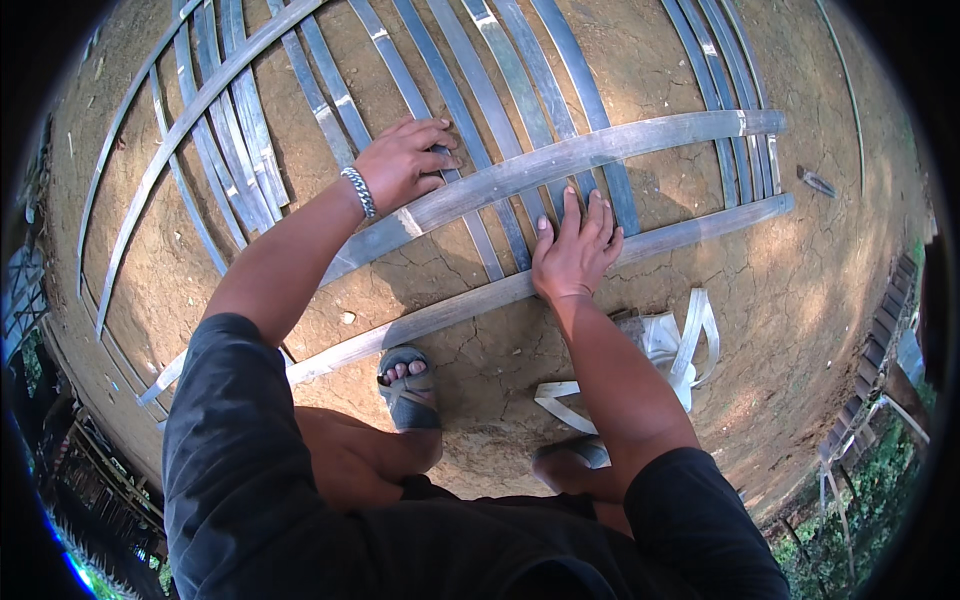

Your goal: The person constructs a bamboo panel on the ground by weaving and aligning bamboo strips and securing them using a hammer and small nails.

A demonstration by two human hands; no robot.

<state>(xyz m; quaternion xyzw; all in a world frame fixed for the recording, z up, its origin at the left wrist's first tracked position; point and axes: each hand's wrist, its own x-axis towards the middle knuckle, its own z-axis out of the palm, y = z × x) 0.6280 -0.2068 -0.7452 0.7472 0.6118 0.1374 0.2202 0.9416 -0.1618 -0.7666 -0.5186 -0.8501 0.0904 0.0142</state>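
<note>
Long flat bamboo slats lie crossed over one another on the ground in front of me. My left hand (405, 165), a chain bracelet at its wrist, curls its fingers over a narrow lengthwise bamboo slat (388, 58) above the wide crosswise slat (560, 158). Its palm and the grip underneath are hidden. To the right, my right hand (578, 245) rests with fingers stretched forward and thumb apart. It touches the nearer crosswise slat (450, 308) and the ends of the lengthwise slats beside it, holding none of them.
A knife-like tool (817, 181) lies right of the slats. White straps and a pale bundle (660, 335) lie beside my right forearm. My sandalled foot (408, 385) stands just behind the nearer crosswise slat. More slats (215, 130) spread at the left. Dark tiles (868, 370) edge the right side.
</note>
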